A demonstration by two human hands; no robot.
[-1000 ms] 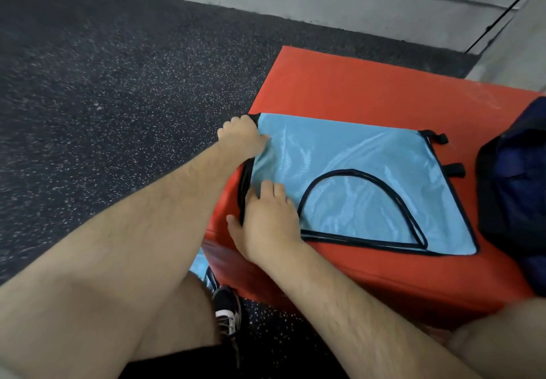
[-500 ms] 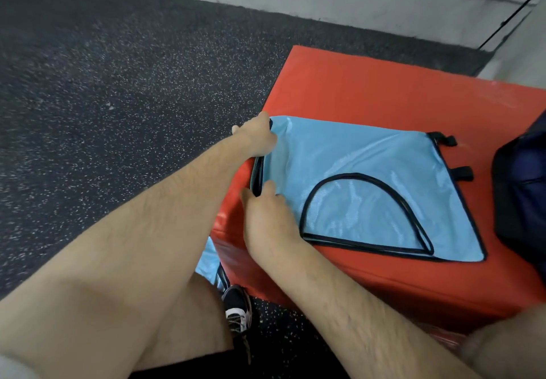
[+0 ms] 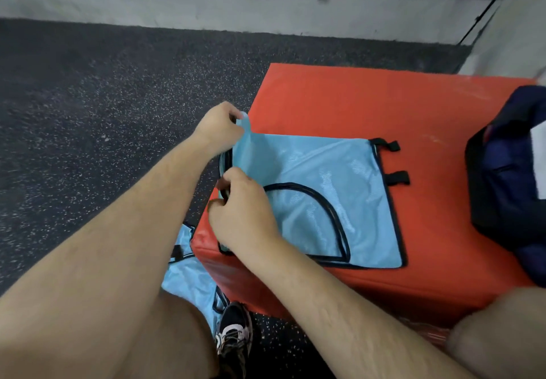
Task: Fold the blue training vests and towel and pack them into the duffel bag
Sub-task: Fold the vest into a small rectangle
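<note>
A light blue training vest (image 3: 319,189) with black trim lies folded on the red padded box (image 3: 339,104). My left hand (image 3: 218,129) pinches the vest's far left corner and holds it lifted off the box. My right hand (image 3: 242,216) grips the near left edge of the same vest at the box's left side. A second blue vest (image 3: 189,278) lies on the floor beside the box, by my leg. The dark navy duffel bag (image 3: 511,183) sits at the box's right end, partly cut off by the frame.
Dark speckled rubber flooring (image 3: 103,98) spreads to the left and behind the box. A grey wall (image 3: 236,6) with a thin conduit runs along the back. My shoe (image 3: 235,334) stands on the floor close to the box's front corner.
Both hands went from lying flat on the vest's left edge to gripping it, and the left edge has been raised off the box. The view has shifted slightly.
</note>
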